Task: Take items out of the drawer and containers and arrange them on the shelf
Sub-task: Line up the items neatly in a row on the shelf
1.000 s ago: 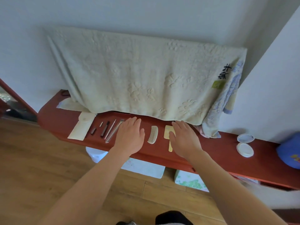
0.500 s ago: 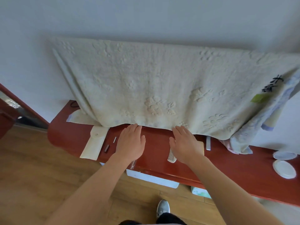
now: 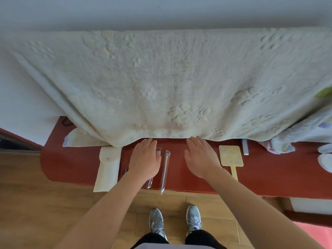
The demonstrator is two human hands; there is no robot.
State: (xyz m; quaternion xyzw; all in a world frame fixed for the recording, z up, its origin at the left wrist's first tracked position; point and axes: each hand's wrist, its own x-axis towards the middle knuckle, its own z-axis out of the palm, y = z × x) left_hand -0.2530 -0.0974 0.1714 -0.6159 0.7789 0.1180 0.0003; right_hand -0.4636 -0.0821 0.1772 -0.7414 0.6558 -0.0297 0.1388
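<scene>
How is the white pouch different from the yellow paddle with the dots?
The pouch is plain cream with one small snap; the paddle is yellow with purple dots. The pouch is one long strip with a rounded flap; the paddle has a square head and a thin handle. The pouch lies beside the left hand, the paddle beside the right hand. Both lie flat on the red shelf.

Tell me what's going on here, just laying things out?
A person stands at a red shelf under a hanging towel. The left hand and right hand are both spread flat over the shelf, fingers straight, gripping nothing. A wrapped brush lies between the hands, a pouch lies left of them and a yellow mirror lies to their right. Slim items poke out from under the left hand.
</scene>
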